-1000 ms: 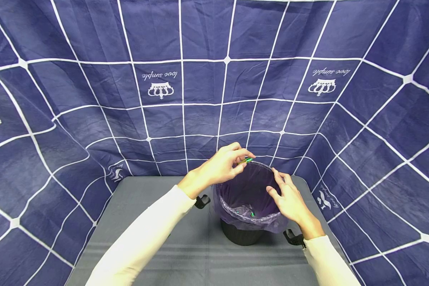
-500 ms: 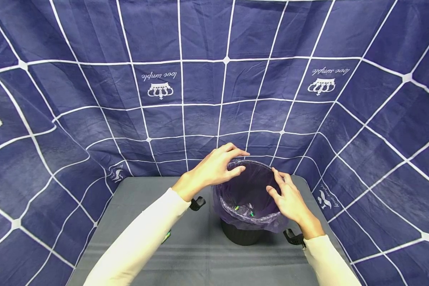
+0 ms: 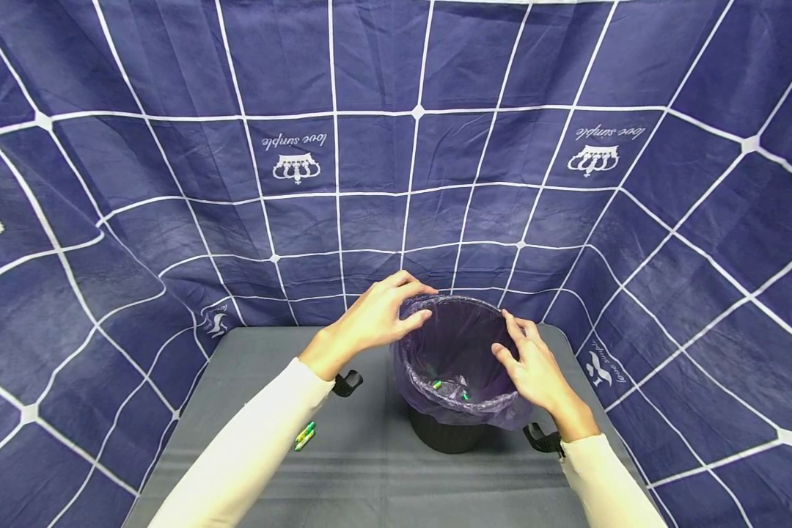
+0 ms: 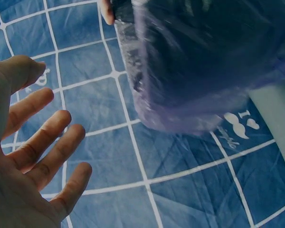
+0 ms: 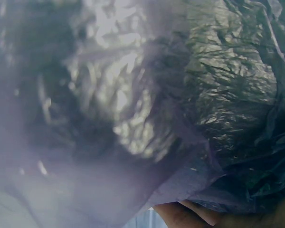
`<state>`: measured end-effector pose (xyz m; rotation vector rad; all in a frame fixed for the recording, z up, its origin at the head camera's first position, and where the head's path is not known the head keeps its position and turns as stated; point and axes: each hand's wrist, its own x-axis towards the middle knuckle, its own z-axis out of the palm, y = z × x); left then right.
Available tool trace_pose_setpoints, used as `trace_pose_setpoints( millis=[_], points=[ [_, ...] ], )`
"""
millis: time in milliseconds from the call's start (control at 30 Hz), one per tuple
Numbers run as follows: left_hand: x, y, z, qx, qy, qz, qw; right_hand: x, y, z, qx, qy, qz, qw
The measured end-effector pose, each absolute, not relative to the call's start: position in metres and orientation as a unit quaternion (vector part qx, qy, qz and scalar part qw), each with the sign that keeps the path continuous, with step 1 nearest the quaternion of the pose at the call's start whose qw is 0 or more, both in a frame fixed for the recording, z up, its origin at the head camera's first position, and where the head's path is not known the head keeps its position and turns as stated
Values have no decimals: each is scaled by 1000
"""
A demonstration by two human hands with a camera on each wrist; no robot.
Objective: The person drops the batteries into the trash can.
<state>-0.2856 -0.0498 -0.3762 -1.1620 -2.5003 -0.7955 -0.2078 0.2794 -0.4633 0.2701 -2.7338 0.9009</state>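
A black trash bin (image 3: 445,438) stands on the grey table, lined with a thin purple bag (image 3: 495,414) folded over its rim. My right hand (image 3: 534,367) holds the bin's right rim, thumb on the inner side and fingers along the edge. Beside the left rim, my left hand (image 3: 376,315) has its fingers spread and nothing in them; the left wrist view shows that hand (image 4: 38,147) apart from the bag. Inside the bin lie a green-and-gold battery (image 3: 437,384) and another small green piece (image 3: 465,394). Near my left forearm, a couple of similar batteries (image 3: 305,435) lie on the table.
Blue curtains (image 3: 369,154) with white grid lines surround the table (image 3: 369,484) at the back and sides. A black strap piece (image 3: 347,383) sits under my left wrist, another (image 3: 541,438) by the right. Crumpled bag plastic (image 5: 123,95) fills the right wrist view.
My left hand let go of a green-and-gold battery over the bin, and it now lies inside. That hand then drew back left, uncovering the table batteries. The right hand stayed put.
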Motion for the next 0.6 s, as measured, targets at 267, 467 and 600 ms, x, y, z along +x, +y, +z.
trace_pose_setpoints(
  millis=[267,467,600],
  points=[
    [-284,-76,-391,-371,-875,-278,135,-208,279,-463,91,-939,307,122],
    [-281,-93,-403,-350,-883,-280,138,-209,280,-464,92,-940,303,124],
    [-279,-105,-410,-339,-885,-286,139,-209,280,-464,92,-940,303,125]
  ],
)
